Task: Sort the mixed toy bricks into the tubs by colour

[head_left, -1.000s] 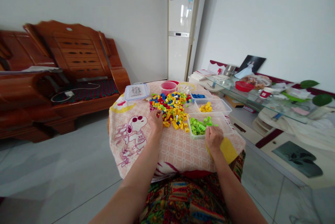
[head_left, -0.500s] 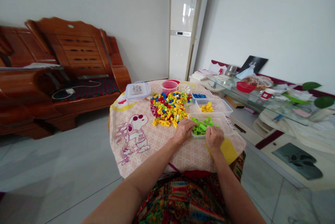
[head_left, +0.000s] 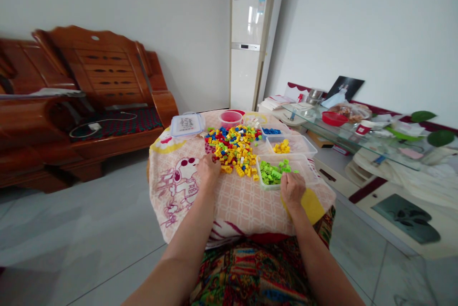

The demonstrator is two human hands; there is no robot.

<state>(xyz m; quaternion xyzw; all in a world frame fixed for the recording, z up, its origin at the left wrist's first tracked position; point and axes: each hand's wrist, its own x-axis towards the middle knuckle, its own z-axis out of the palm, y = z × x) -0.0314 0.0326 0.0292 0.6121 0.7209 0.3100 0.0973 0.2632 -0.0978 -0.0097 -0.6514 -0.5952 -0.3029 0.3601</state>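
My left hand (head_left: 209,171) is at the near left edge of a heap of toy building bricks (head_left: 236,148), its fingers curled down against the bricks; what they pinch, if anything, is hidden. The heap is mixed yellow, red, blue and green. My right hand (head_left: 293,188) is closed at the near rim of a clear plastic box (head_left: 265,186) that holds green bricks (head_left: 274,173); its fingertips are hidden. Behind stand a clear box (head_left: 310,148) with yellow bricks (head_left: 281,146) and another with blue bricks (head_left: 271,131).
A patterned cloth (head_left: 243,210) covers the small table. At its back are a lidded box (head_left: 186,124) and a round pink tub (head_left: 230,118). A cluttered glass-topped cabinet (head_left: 375,146) is to the right, a wooden sofa (head_left: 107,77) to the left.
My left hand has moved left from the green-brick box to the left edge of the heap. My right hand stays at the box's near rim.
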